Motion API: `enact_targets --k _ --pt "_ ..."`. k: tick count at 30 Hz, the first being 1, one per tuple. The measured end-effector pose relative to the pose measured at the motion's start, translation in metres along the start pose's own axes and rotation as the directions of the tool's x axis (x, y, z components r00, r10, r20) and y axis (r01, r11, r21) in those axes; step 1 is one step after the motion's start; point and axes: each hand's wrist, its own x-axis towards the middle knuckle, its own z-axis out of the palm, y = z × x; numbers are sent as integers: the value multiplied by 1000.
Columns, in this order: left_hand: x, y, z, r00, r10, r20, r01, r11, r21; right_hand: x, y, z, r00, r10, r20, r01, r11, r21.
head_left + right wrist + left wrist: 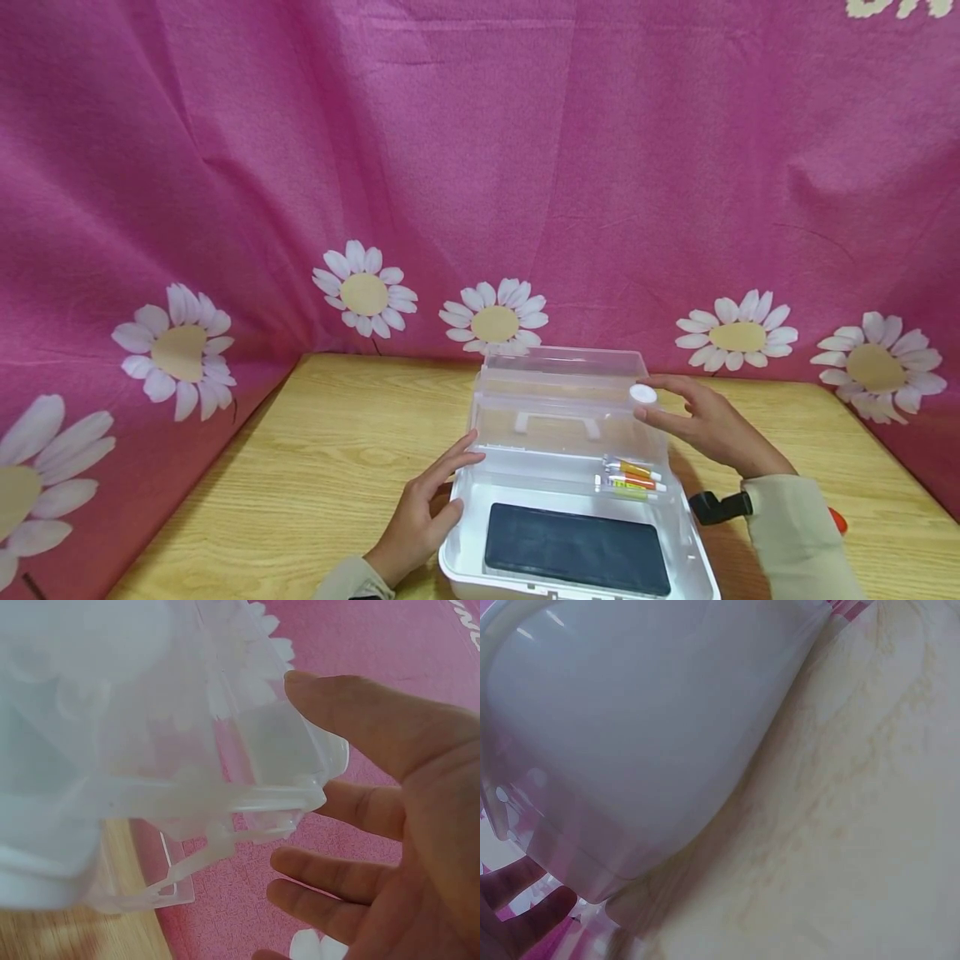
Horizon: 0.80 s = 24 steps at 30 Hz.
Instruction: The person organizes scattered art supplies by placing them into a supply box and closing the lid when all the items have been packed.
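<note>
A white storage box point(577, 492) stands on the table with its clear lid point(562, 358) raised and tilted back. Inside it lies a dark flat slab point(576, 548). Several small paint tubes point(632, 479) with white caps rest at the right of the clear tray point(536, 425). My right hand point(705, 421) pinches a small white round container point(642, 395) between thumb and forefinger at the tray's right corner; its other fingers spread below in the right wrist view. My left hand point(420, 508) rests at the box's left side, fingers fairly straight and touching the edge.
A wooden table point(360, 425) carries the box. Behind it and on both sides hangs a pink cloth point(465, 167) with white daisies. A small red thing point(837, 521) shows beyond the right sleeve.
</note>
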Motion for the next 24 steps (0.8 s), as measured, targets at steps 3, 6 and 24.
enact_targets --k 3,6,24 --pt "0 12 0 1000 -3 0 3 1000 1 -2 0 -2 1000 -2 -4 2 1000 -7" --pt "1 20 0 1000 -1 1 1 1000 7 -4 2 -4 1000 -6 -13 6 1000 -14" --pt "-1 -4 0 1000 -2 -1 2 1000 19 -27 24 -16 999 -8 -54 5 999 -44"
